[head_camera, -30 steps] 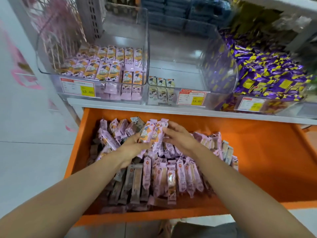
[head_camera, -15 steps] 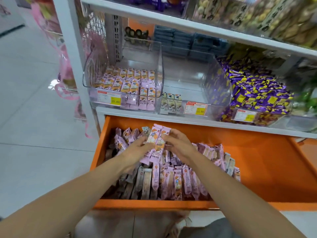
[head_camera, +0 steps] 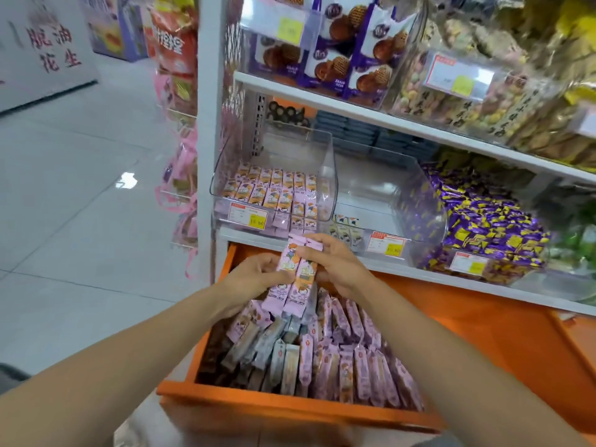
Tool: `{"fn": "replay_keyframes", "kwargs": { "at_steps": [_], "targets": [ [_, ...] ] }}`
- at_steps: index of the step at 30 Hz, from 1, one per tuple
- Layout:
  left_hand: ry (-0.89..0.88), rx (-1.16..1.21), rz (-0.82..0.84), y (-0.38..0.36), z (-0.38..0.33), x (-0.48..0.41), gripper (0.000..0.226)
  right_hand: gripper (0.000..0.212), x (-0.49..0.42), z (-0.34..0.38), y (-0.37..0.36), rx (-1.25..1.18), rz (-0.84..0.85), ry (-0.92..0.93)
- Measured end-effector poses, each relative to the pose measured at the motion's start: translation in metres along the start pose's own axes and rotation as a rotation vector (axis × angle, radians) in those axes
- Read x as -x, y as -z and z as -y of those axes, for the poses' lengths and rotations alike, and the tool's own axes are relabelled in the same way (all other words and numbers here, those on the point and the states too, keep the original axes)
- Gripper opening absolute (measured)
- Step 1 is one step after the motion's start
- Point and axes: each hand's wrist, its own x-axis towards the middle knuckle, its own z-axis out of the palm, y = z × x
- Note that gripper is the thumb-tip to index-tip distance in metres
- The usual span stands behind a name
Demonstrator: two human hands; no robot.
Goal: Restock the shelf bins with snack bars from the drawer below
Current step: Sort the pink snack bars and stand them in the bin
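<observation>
Shop shelving beside tiled floor; orange drawer open below clear bin. Snack bars: pale pink wrappers, cartoon print, orange band. Bundle held above drawer, near upright, tops leaning slightly right. Left hand fingers curled round bundle's side; right hand pinches top ends.

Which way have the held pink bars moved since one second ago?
Yes: upward. The held pink bars now reach the white shelf edge; before, they were below it.

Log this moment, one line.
left hand: holds pink bars | right hand: pinches their tops | drawer: open | left bin: part-filled
</observation>
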Motion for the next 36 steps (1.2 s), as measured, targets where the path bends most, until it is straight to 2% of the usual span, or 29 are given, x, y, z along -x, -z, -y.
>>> {"fn": "replay_keyframes", "kwargs": {
  "at_steps": [3, 5, 7, 9, 11, 13, 17, 21, 25, 28, 31, 36],
  "targets": [
    [-0.036, 0.016, 0.034, 0.013, -0.011, 0.0, 0.064, 0.044, -0.007, 0.018, -0.007, 0.033, 0.012, 0.001],
    [-0.023, 0.0, 0.042, 0.022, -0.022, -0.001, 0.048, 0.05, -0.01, 0.034, -0.01, 0.092, 0.017, 0.011],
    [-0.047, 0.006, 0.019, 0.031, -0.031, -0.005, 0.046, 0.041, -0.018, 0.053, -0.008, 0.129, 0.015, 0.039],
    [-0.127, -0.033, -0.057, 0.044, -0.039, -0.014, 0.047, 0.036, -0.029, 0.079, -0.002, 0.121, -0.028, 0.083],
    [-0.252, -0.075, -0.144, 0.059, -0.048, -0.021, 0.026, 0.031, -0.043, 0.106, 0.005, 0.148, -0.078, 0.125],
    [-0.381, -0.166, -0.219, 0.072, -0.054, -0.029, 0.015, 0.025, -0.058, 0.129, 0.011, 0.19, -0.1, 0.133],
    [-0.528, -0.435, -0.278, 0.087, -0.051, -0.047, 0.021, 0.021, -0.091, 0.153, 0.019, 0.329, -0.119, 0.106],
    [-0.555, -0.7, -0.254, 0.094, -0.031, -0.066, 0.028, 0.027, -0.124, 0.153, 0.02, 0.455, -0.13, 0.004],
    [-0.666, -0.737, -0.285, 0.097, -0.019, -0.073, 0.038, 0.025, -0.144, 0.148, 0.014, 0.56, -0.108, -0.125],
    [-0.683, -0.7, -0.292, 0.099, -0.015, -0.079, 0.04, 0.023, -0.153, 0.144, 0.01, 0.608, -0.077, -0.242],
    [-0.742, -0.671, -0.308, 0.099, -0.012, -0.08, 0.046, 0.032, -0.156, 0.137, 0.005, 0.668, -0.049, -0.353],
    [-0.786, -0.657, -0.301, 0.101, -0.009, -0.081, 0.042, 0.036, -0.158, 0.125, 0.003, 0.777, -0.119, -0.256]
  ]
}}
